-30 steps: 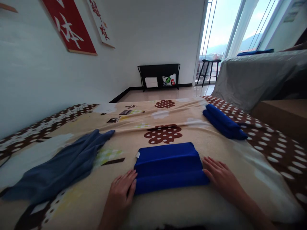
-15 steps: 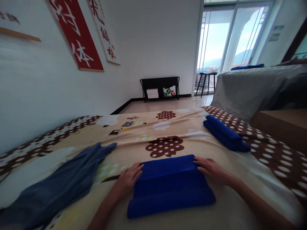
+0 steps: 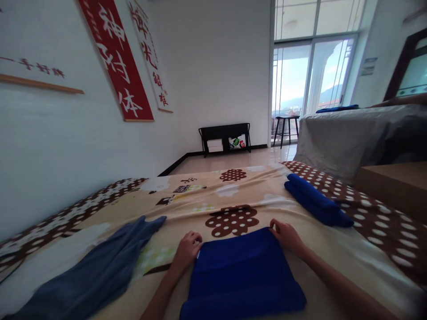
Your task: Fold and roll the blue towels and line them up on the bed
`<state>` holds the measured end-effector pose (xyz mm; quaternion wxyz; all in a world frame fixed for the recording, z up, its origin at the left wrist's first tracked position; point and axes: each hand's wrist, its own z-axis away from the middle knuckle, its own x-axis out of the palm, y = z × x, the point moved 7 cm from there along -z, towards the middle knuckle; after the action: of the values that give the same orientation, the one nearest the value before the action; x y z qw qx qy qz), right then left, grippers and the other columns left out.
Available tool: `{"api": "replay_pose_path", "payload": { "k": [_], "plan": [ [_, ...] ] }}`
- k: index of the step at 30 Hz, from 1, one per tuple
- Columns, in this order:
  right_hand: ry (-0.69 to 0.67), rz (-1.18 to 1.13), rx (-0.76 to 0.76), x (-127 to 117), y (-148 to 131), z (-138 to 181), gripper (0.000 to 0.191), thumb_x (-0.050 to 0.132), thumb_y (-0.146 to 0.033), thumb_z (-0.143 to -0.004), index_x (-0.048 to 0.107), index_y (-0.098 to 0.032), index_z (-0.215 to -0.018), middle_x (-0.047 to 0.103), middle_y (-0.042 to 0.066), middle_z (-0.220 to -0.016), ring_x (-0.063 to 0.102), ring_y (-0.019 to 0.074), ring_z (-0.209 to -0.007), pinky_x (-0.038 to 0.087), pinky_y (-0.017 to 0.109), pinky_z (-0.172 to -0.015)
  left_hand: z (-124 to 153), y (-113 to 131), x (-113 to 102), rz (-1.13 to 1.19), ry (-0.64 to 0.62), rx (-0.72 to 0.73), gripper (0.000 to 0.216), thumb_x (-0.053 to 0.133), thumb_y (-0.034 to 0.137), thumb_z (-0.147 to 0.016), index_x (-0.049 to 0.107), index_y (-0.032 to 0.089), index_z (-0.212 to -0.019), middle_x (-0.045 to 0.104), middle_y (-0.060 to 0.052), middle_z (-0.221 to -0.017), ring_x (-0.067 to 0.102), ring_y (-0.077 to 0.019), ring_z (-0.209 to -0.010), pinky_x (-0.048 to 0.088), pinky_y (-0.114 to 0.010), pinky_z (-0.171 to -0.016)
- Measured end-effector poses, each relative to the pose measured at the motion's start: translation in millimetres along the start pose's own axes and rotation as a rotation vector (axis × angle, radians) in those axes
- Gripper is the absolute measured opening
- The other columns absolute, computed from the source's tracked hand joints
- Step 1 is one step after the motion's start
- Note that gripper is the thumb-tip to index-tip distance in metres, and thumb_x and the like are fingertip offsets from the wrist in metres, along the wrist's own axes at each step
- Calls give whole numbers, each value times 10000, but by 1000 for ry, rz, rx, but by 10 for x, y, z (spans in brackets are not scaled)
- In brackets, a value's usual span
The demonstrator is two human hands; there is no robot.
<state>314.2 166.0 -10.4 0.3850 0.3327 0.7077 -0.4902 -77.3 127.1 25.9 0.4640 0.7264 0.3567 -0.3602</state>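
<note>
A folded blue cloth [image 3: 245, 271] lies flat on the patterned blanket [image 3: 187, 209] in front of me; its exact kind does not show. My left hand [image 3: 189, 249] pinches its far left corner, where a bit of white shows at the edge. At the far right corner, my right hand [image 3: 285, 235] has thumb and fingers closed on the cloth. Another folded blue cloth [image 3: 315, 202] rests farther off to the right. To the left, a rumpled grey-blue garment [image 3: 96, 271] is spread on the blanket.
Past the bed stands a low black rack [image 3: 225, 138] by the wall. A black stool [image 3: 286, 129] is near the sliding glass door. On the right are a plastic-covered piece of furniture [image 3: 330, 138] and a brown box [image 3: 393, 182]. Scrolls [image 3: 118, 62] hang on the left wall.
Both hands have gone from lying with outstretched fingers at the cloth's sides to gripping its far corners. The view has tilted upward, so everything sits lower.
</note>
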Motion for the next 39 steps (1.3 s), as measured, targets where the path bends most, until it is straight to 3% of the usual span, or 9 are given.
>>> {"api": "replay_pose_path", "payload": {
  "k": [6,14,21,27,29,31,34,37,39],
  "plan": [
    [36,2,55,7,-9,17,161,472,-275,-943,598,-187,-990,667,34,-784,607,172,-736,341,265,-661,-33,-101,-64,17,106,-71,135,484,260,-888,549,177,-804,555,-35,-836,550,-189,-805,452,-363,-803],
    [8,-51,23,48,-14,54,151,470,-264,-929,607,-201,-943,664,15,-758,614,159,-715,365,246,-656,74,102,41,81,-25,1,159,584,357,-804,607,200,-788,641,-68,-848,592,-230,-816,485,-362,-776],
    [35,-70,16,60,21,53,203,433,-304,-931,608,-201,-950,662,17,-755,608,168,-711,379,266,-666,46,23,49,109,25,-47,178,535,355,-844,617,207,-792,644,-40,-794,593,-186,-711,496,-321,-719],
    [50,-46,9,37,25,47,262,393,-343,-952,616,-204,-947,653,21,-746,613,182,-695,432,295,-680,10,-64,28,68,108,-61,194,518,356,-880,619,203,-816,653,-49,-837,613,-196,-776,506,-335,-775],
    [69,-23,-5,-8,-12,59,287,381,-332,-961,632,-196,-993,678,57,-849,634,203,-798,464,330,-764,-6,-58,4,27,135,-61,211,489,339,-895,630,193,-838,663,-74,-889,623,-224,-841,506,-384,-833],
    [90,1,-45,-72,-121,91,318,387,-316,-967,638,-175,-1102,672,125,-1080,617,248,-1025,446,410,-925,-8,37,-8,-14,132,-28,255,440,305,-918,659,180,-955,675,-114,-1014,622,-268,-981,484,-459,-920],
    [52,5,-199,-110,-481,179,415,479,-367,-959,560,-221,-1339,509,117,-1427,457,262,-1322,330,455,-1109,35,391,74,-43,9,128,376,436,320,-955,585,228,-1288,600,-115,-1328,520,-273,-1267,391,-498,-1081],
    [-198,-55,-459,60,-980,325,598,522,-500,-954,365,-336,-1507,343,24,-1567,316,210,-1442,270,409,-1173,158,797,294,-57,-229,318,546,523,458,-941,392,378,-1465,434,-26,-1528,398,-236,-1407,326,-460,-1156],
    [-380,-94,-560,203,-1193,422,655,481,-568,-961,280,-345,-1544,249,31,-1602,236,221,-1478,221,447,-1193,232,913,423,-85,-351,369,593,503,519,-942,288,446,-1490,353,11,-1571,356,-235,-1437,308,-483,-1164]
  ]
}}
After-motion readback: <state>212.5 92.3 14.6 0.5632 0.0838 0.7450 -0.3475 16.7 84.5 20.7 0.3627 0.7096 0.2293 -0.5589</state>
